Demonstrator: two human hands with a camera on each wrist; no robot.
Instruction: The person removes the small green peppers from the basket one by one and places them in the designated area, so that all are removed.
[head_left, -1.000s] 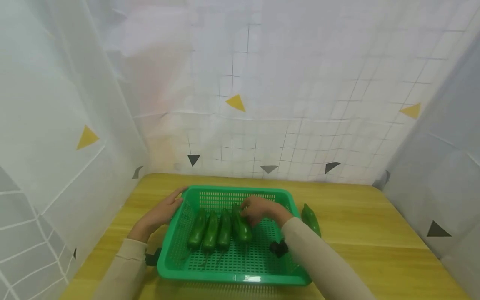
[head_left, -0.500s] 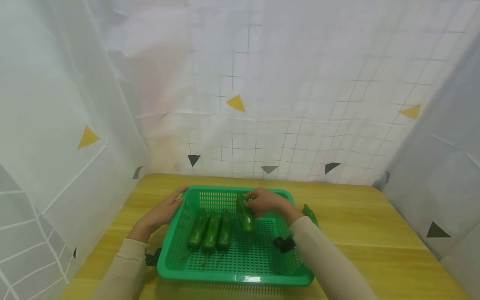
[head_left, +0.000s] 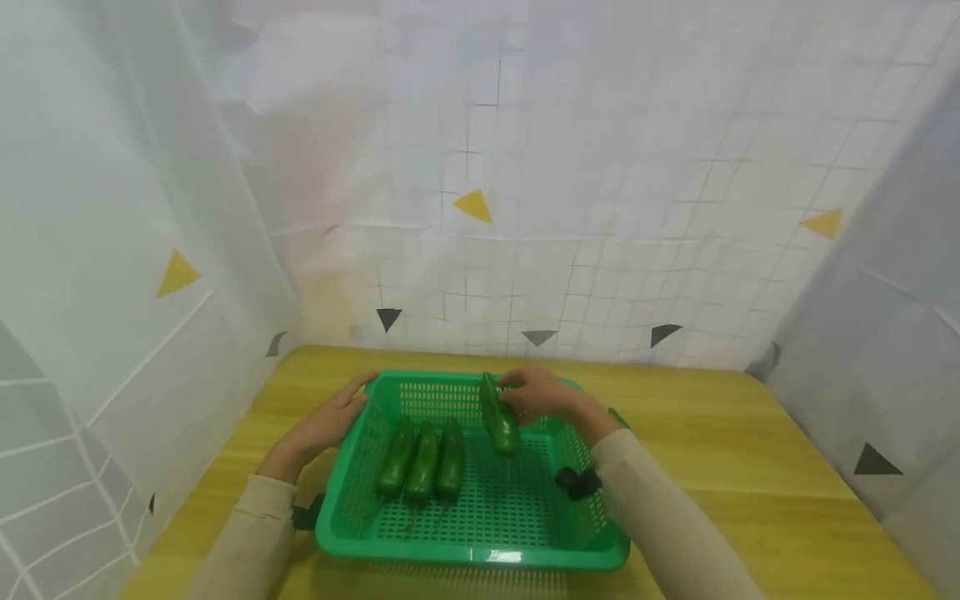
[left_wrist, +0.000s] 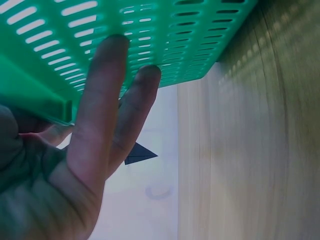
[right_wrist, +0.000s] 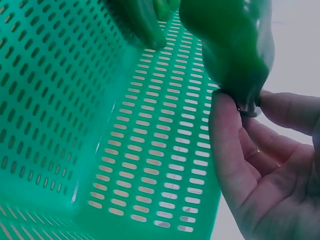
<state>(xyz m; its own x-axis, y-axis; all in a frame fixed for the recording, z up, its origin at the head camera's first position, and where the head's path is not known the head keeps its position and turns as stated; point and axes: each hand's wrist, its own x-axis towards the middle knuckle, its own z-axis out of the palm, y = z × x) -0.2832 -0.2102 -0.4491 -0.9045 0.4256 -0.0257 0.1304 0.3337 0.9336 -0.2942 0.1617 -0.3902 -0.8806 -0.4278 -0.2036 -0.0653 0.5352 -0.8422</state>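
The person's left forearm (head_left: 243,533) reaches forward; the left grip (head_left: 326,425) has two straight fingers (left_wrist: 102,100) set slightly apart. The right forearm (head_left: 663,508) slants inward, the right grip (head_left: 540,394) pinching between thumb and fingertips.

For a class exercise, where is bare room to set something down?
Bare: the near floor of the green plastic basket, right of three long green peppers; the yellow wooden table, right of the right beige sleeve. Crowded: the basket's left side, holding those peppers.

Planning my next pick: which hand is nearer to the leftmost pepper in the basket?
Left. The left hand touches the basket left of the leftmost pepper; the right hand holds another pepper farther right.
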